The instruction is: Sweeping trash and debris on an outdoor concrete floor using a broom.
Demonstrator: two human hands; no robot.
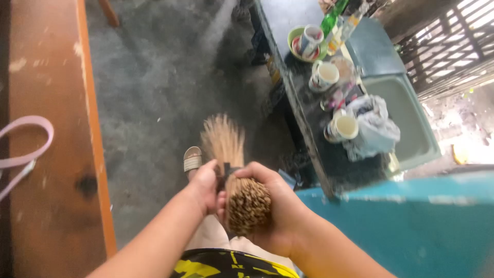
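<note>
A stick broom (246, 201), a tight bundle of thin brown sticks bound with a dark band, points away from me toward the floor, its far end (222, 136) fanned out. My right hand (275, 206) wraps around the thick cut end of the bundle. My left hand (205, 183) grips the bundle at the dark band from the left side. Both hands hold it above my lap and my sandalled foot (192, 158).
A wooden bench top (51, 154) with a pink strap (20, 149) runs along the left. A dark table (309, 113) at right carries several mugs, a bowl, bottles and a plastic bag. Beside it are a green tub (411, 118) and a teal surface (401, 226). Grey concrete floor lies between.
</note>
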